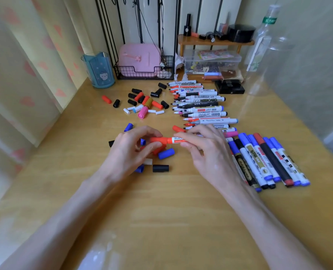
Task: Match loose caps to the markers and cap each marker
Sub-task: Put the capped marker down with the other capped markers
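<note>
Pressing a red cap (157,140) onto a red marker (178,140), we hold the pair level just above the table (161,221), in the middle of the view. Our left hand (130,149) pinches the cap between thumb and fingertips, so the push runs straight along the barrel. Our right hand (202,149) curls fingers and thumb round the white barrel just behind its red collar, bracing it against that push. The cap looks to be over the tip already; whether it is fully seated we cannot tell.

A few loose caps lie under and beside the left hand, among them a blue cap (166,153) and a black cap (160,168), likely kept close so that the next one is within easy reach. A bigger pile of caps (146,100) sits farther back, in red, black, white and pink.

The open markers (200,102) lie in a row beyond the right hand, tips pointing left toward the caps, which lets us read each colour at a glance. The capped markers (269,162) lie side by side at the right, near that hand, apart from the open ones, so we judge them the finished lot. With so many tips bare, we reckon the job is well short of done.
</note>
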